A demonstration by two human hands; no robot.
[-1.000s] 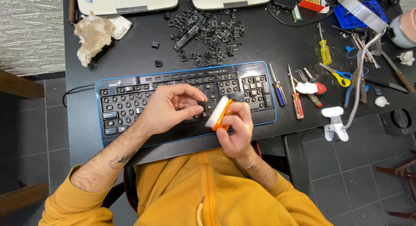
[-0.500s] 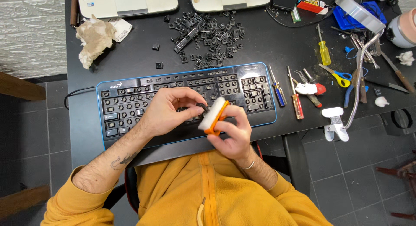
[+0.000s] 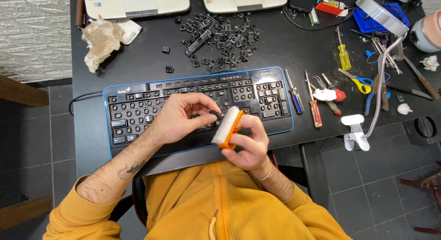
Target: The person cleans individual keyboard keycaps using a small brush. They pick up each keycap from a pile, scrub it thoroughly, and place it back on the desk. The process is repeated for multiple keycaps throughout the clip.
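On the tabletop (image 3: 138,65): a black keyboard, a heap of loose keys, tools and a ball of paper are laid out on the dark top.
Keyboard (image 3: 257,90): it is black with a blue edge and is laid flat near the front edge of the tabletop. Many keys are seen to be gone from it, and bare spots are left in the rows.
Heap of loose keys (image 3: 220,37): the pulled-off keys are piled just behind the keyboard, well apart from the hands.
Ball of paper (image 3: 101,40): it is crumpled and is left at the far left corner.
Left hand (image 3: 181,116): it is held over the middle of the keyboard. Its fingers (image 3: 202,104) are pinched together on one small black key cap.
Right hand (image 3: 250,143): it is held just in front of the keyboard. Its fingers (image 3: 257,125) are wrapped tight round the brush.
Brush (image 3: 227,127): it is orange with white bristles. The bristles are turned toward the key cap and are right beside it, maybe touching.
Small black key cap (image 3: 215,114): it is held up in the air between the two hands, over the keyboard's front rows.
Step in hand: one key cap is being brushed clean, it seems.
Next move: short, soft strokes are called for, and the cap should be pinched firmly so it is not flicked away.
Screwdrivers (image 3: 294,93): they are laid to the right of the keyboard and are not touched.
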